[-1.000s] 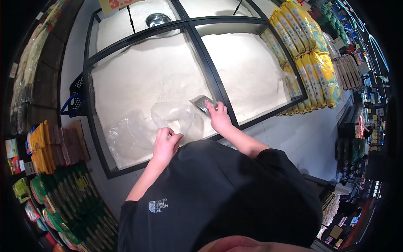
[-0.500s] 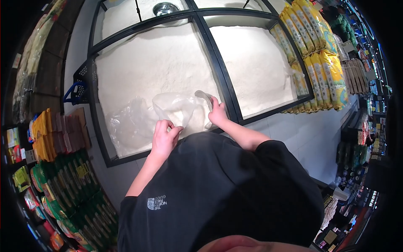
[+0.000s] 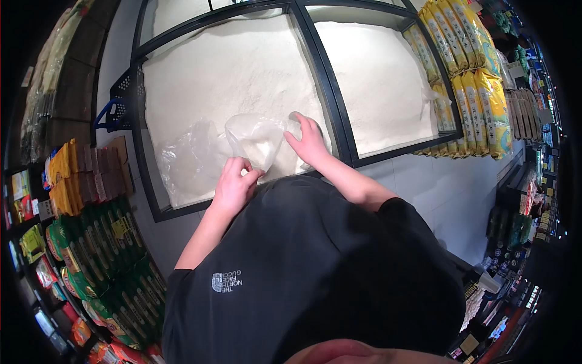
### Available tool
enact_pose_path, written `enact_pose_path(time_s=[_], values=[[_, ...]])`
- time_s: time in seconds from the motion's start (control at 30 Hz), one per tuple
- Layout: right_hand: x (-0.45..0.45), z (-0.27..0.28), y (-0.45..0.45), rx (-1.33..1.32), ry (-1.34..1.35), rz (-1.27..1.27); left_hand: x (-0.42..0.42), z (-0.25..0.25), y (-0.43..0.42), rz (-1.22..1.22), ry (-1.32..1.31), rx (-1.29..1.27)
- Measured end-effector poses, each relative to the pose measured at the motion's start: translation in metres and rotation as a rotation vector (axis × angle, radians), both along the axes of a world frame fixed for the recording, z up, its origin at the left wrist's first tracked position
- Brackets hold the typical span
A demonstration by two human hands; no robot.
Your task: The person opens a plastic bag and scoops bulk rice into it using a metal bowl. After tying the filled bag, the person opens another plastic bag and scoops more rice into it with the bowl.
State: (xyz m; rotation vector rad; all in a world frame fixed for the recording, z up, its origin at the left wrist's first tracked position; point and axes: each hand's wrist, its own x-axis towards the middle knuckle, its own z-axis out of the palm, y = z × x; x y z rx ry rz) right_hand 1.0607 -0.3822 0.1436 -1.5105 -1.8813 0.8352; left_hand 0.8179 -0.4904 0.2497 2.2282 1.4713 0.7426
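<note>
Two bare hands work over a black-framed bin (image 3: 333, 91) with glassy sides, several of its compartments in view. The bin's pale fill (image 3: 224, 73) looks matte and finely textured, with shallow ripples. One thin, clear plastic bag (image 3: 195, 151), crumpled and shiny, lies on it in the near compartment, its rounded mouth opened between the hands. The left hand (image 3: 233, 187) pinches the bag's near edge between thumb and fingers, so most of the film spreads beyond and to the left of that pinch. The right hand (image 3: 310, 145) is at one smooth, curved metal vessel (image 3: 294, 116), mostly hidden beneath it, just right of the bag's mouth; how firmly it is held, I cannot tell. Two tiers of glossy yellow packs (image 3: 454, 36) stand at right; one dark perforated basket (image 3: 119, 97) with a blue handle sits at left.
</note>
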Motion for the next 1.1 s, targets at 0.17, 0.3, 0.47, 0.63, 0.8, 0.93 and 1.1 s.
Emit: enact_pose_path(time_s=[0.17, 0.3, 0.47, 0.63, 0.8, 0.93, 1.1], values=[[-0.035, -0.033, 0.013, -0.410, -0.028, -0.092, -0.003, 0.010, -0.003, -0.037, 0.030, -0.005], [-0.030, -0.009, 0.017, -0.711, 0.269, -0.044, -0.011, 0.009, -0.006, -0.033, 0.001, 0.005], [-0.039, 0.016, -0.008, -0.632, 0.478, 0.022, -0.034, 0.025, -0.013, 0.104, -0.043, 0.050], [-0.059, 0.063, -0.024, -0.657, 0.505, 0.116, -0.060, 0.056, -0.019, 0.268, -0.100, 0.085], [-0.076, 0.079, -0.041, -0.614, 0.525, 0.168, -0.090, 0.075, -0.023, 0.255, -0.067, 0.127], [-0.098, 0.088, -0.055, -0.561, 0.523, 0.089, -0.122, 0.079, -0.033, 0.267, -0.130, 0.122], [-0.139, 0.120, -0.075, -0.501, 0.583, 0.015, -0.164, 0.084, -0.038, 0.224, -0.216, 0.140]])
